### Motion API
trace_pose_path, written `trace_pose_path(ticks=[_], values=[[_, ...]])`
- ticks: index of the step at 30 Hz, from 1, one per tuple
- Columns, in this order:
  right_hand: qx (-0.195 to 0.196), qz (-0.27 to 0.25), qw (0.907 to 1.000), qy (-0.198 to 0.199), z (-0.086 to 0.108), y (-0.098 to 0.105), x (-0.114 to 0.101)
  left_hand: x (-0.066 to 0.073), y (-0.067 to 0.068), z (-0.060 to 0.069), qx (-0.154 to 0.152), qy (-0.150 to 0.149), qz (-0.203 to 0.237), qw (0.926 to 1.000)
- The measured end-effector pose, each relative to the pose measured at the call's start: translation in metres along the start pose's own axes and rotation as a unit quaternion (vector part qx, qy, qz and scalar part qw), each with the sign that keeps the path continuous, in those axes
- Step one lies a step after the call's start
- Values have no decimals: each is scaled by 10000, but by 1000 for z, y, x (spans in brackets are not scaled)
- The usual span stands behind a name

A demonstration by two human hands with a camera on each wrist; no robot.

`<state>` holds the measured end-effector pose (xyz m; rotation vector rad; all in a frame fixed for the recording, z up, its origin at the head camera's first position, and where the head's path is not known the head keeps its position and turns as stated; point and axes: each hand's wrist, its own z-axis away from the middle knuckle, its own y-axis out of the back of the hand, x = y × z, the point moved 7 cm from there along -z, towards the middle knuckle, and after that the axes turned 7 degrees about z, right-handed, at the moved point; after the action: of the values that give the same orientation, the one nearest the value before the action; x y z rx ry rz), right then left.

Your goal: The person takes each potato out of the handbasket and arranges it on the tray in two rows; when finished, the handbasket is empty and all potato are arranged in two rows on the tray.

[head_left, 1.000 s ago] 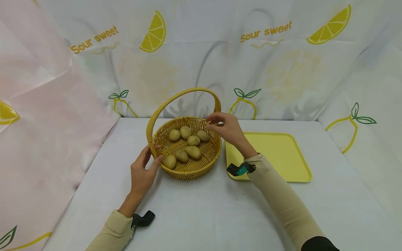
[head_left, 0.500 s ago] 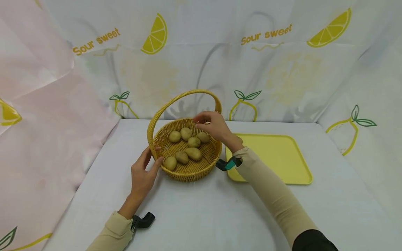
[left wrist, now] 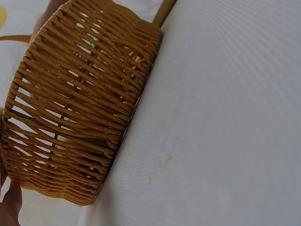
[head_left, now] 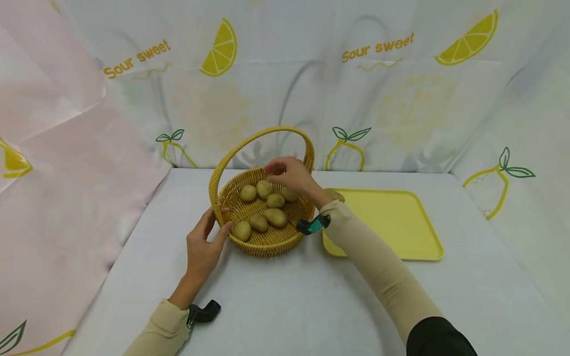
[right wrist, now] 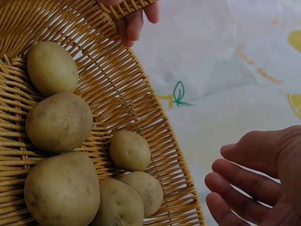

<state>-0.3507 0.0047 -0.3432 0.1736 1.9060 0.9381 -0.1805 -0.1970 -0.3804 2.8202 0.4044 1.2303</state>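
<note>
A yellow wicker basket (head_left: 267, 249) with a tall arched handle stands on the table, holding several potatoes (head_left: 274, 217). My left hand (head_left: 205, 244) grips its left rim by the foot of the handle, thumb on the near side; the left wrist view shows the woven wall (left wrist: 80, 99) close up. Above the back right of the basket, under the handle, hovers my right hand (head_left: 291, 174), fingers loosely bent and nothing in them. In the right wrist view, that hand (right wrist: 258, 181) is apart from the potatoes (right wrist: 61, 122). Behind my right wrist, one potato (head_left: 335, 194) shows partly at the tray's corner.
To the right of the basket lies a flat yellow tray (head_left: 387, 222) with a low rim, its left part covered by my right forearm. A white cloth covers the table (head_left: 285, 306). Lemon-printed curtains (head_left: 285, 89) rise at the back and sides.
My right hand has moved left, from the basket's right rim to over its back part. A potato at the tray's corner has come into view behind the wrist. My left hand stays put.
</note>
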Motion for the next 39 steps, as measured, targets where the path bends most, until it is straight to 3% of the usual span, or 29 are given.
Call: trace_pose_path(ticks=[19, 24, 29, 39], values=[[-667, -99, 9976, -164, -28, -37, -9, 0, 0, -2, -8, 43, 48, 10000], [-748, 70, 9969, -214, -36, -45, -7, 0, 0, -2, 5, 45, 103, 9999], [-796, 307, 9964, 13, -43, -54, -4, -1, 1, -1, 4, 55, 92, 9999], [-1050, 751, 9916, 63, -43, -69, 2, 0, 0, 0, -4, 68, 97, 9999]])
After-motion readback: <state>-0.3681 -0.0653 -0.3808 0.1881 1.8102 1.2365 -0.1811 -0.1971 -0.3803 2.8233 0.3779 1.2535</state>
